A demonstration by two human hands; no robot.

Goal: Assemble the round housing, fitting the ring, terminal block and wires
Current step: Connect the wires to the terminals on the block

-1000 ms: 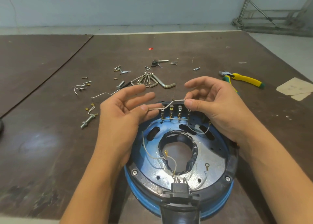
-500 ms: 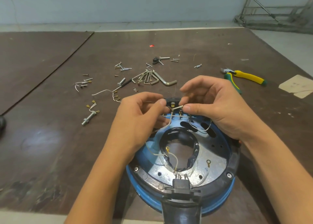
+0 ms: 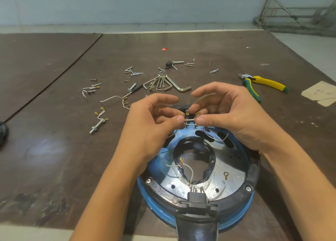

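wire: short white wire (image 3: 190, 119) pinched at its ends, left hand (image 3: 151, 124) and right hand (image 3: 231, 117) each thumb to forefinger, other fingers loosely spread | place: just above terminal block (image 3: 187, 112) at far rim of round housing (image 3: 234, 169) | surface: housing flat on scuffed dark brown table (image 3: 54, 149), near edge | around: hex keys (image 3: 169, 85), screws (image 3: 132, 72), pliers (image 3: 263, 83) beyond | room: pale wall (image 3: 127, 4), metal frame (image 3: 294, 9) far right

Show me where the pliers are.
In the head view, the pliers lie right of centre on the table, just beyond the right hand and left of the tan paper scrap.
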